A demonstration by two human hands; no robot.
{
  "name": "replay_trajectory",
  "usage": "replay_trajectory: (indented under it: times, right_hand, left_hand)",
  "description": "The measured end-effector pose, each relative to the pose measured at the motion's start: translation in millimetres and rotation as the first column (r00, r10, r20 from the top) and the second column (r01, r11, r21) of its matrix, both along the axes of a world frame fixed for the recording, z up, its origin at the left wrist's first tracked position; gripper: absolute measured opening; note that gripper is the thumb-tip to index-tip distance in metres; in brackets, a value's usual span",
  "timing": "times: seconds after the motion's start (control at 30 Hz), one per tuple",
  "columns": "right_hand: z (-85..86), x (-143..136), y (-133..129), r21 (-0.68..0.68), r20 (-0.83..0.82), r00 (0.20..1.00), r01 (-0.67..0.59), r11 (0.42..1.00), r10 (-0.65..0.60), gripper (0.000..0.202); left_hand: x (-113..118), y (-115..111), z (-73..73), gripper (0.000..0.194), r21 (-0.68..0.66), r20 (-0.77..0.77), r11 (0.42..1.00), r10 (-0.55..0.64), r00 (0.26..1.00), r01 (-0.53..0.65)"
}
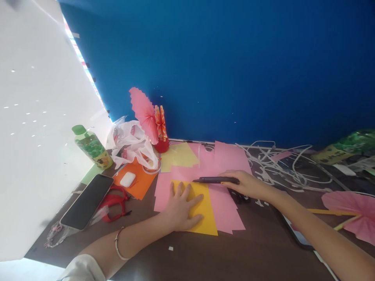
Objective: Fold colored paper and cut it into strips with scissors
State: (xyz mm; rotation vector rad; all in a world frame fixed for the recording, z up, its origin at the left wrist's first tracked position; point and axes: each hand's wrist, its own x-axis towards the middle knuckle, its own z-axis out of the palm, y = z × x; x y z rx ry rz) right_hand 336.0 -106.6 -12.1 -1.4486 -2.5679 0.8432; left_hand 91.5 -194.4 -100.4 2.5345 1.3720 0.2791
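The left hand (183, 207) lies open, fingers spread flat on the yellow sheet (207, 214), gripping nothing; the sheet rests on pink sheets (227, 216). The right hand (244, 183) is closed around a black pen (211, 180) by the sheet's far edge. Beyond the sheet, leftward, stands a red cup (163, 146), folded orange paper (160, 125) rising from it. Farther left of the sheet are a plastic bag (129, 132) with pinkish contents and a capped green bottle (93, 148), contents unclear.

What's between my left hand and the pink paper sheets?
A yellow paper sheet, as the head view shows: your left hand is spread on it, and it overlaps the pink paper sheets.
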Motion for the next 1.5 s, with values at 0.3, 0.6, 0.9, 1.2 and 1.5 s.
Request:
replay_trajectory:
  times: [0.3, 0.6, 0.9, 1.2, 1.5]
  right_hand:
    - [-0.7, 11, -3, 0.018, 0.032, 0.999, 0.027, 0.999, -0.027, 0.04]
    - [4.9, 24, -3, -0.028, 0.034, 0.999, 0.018, 0.999, -0.017, 0.039]
    - [11.0, 37, -11, -0.04, 0.038, 0.997, 0.064, 0.997, -0.062, 0.036]
    - [19.9, 44, -22, -0.04, 0.041, 0.996, 0.085, 0.996, -0.083, 0.037]
    - [-6.4, 65, -53, 0.209, -0.091, 0.873, 0.488, 0.848, -0.48, 0.049]
  left_hand:
    - [0, 0, -4.1, 0.058, 0.032, -0.023, 0.999, -0.007, 1.0, 0.008]
    - [0, 0, -5.9, 0.058, 0.063, -0.053, 0.998, -0.004, 0.999, 0.007]
    - [0, 1, -2.2, 0.059, -0.001, -0.041, 1.0, -0.007, 0.999, 0.007]
    - [1, 0, 0.5, 0.058, -0.013, -0.034, 1.0, -0.004, 0.999, 0.003]
    - [0, 1, 8.4, 0.08, -0.137, -0.07, 0.989, -0.058, 0.996, 0.048]
